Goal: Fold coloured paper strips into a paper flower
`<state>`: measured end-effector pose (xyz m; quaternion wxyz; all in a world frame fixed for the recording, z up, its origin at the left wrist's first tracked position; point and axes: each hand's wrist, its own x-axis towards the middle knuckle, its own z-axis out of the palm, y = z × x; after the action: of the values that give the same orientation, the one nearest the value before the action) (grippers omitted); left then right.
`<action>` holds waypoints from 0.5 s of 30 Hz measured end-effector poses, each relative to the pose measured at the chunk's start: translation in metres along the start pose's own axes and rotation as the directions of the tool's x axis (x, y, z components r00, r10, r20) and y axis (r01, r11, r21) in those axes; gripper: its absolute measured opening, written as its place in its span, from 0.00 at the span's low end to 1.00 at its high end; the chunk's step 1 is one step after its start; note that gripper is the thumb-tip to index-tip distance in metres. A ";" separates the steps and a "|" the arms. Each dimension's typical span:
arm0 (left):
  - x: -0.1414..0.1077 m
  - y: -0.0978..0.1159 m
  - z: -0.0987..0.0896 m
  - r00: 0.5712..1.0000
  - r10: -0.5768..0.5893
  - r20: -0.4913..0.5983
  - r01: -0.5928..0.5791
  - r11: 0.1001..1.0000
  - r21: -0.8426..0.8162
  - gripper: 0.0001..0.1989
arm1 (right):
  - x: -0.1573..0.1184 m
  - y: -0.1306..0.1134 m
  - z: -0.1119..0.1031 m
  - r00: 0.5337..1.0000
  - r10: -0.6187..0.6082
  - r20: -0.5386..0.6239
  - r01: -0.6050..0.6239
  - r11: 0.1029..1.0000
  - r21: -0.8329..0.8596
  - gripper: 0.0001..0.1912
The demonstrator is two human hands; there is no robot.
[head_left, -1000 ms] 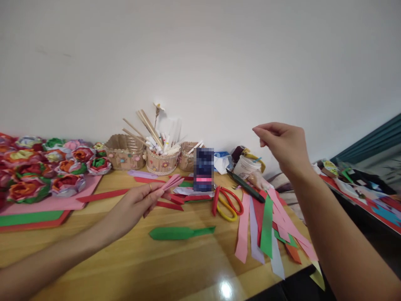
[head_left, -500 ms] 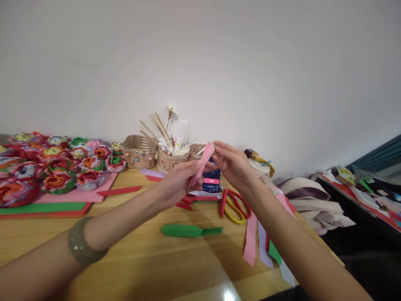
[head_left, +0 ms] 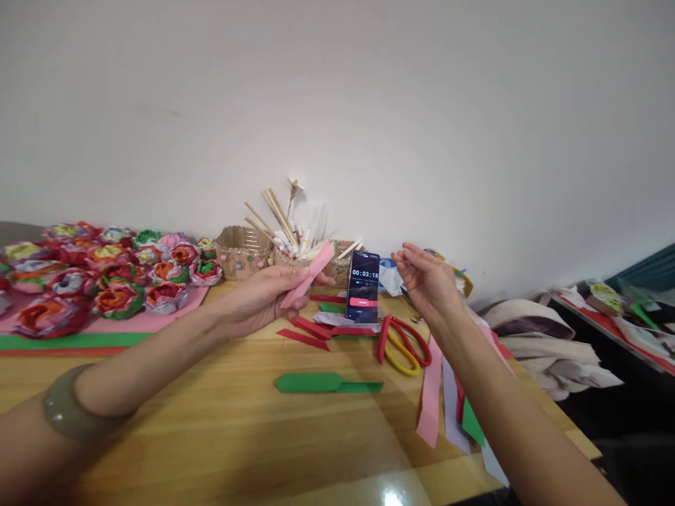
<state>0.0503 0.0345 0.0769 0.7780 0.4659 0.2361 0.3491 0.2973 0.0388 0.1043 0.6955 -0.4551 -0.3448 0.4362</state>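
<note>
A folded pink paper strip point(head_left: 315, 270) is pinched in my left hand point(head_left: 268, 299), raised over the table in front of the baskets. My right hand point(head_left: 428, 281) is up to the right of the phone point(head_left: 363, 284), away from the pink strip. Its fingers are bent with the tips close together; whether something small is between them I cannot make out. Below, a folded green paper piece point(head_left: 311, 382) lies on the wooden table point(head_left: 253, 436). Scissors point(head_left: 408, 344) with red and yellow handles lie below my right hand, beside several red paper strips point(head_left: 306, 330).
Many paper flowers point(head_left: 110, 299) rest on coloured sheets at the left. Baskets point(head_left: 242, 253) with sticks and pens line the wall. Pink, lilac and green strips point(head_left: 431, 400) lie under my right forearm. Cloth point(head_left: 548, 351) is beyond the table's right edge.
My hands have moved apart: the left went left with the pink strip, and the right let go of it and moved right. The phone now shows fully between them.
</note>
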 end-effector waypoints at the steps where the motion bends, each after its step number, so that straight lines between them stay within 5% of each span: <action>1: 0.000 0.001 -0.001 1.000 0.007 -0.012 -0.007 1.000 0.022 0.11 | 0.000 -0.001 -0.002 1.000 -0.007 -0.008 0.007 1.000 -0.008 0.07; 6: 0.001 0.007 -0.004 0.987 0.101 -0.124 -0.088 0.990 0.106 0.11 | 0.006 -0.005 -0.022 0.998 -0.030 -0.056 0.025 0.996 -0.088 0.07; 15: -0.002 0.019 -0.020 0.962 0.223 -0.159 -0.210 0.973 0.092 0.10 | 0.013 -0.022 -0.076 0.995 0.076 -0.059 -0.093 0.901 -0.423 0.08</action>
<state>0.0290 0.0499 0.0852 0.6946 0.4866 0.2613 0.4609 0.3752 0.0206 0.0999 0.5671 -0.6190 -0.3971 0.3708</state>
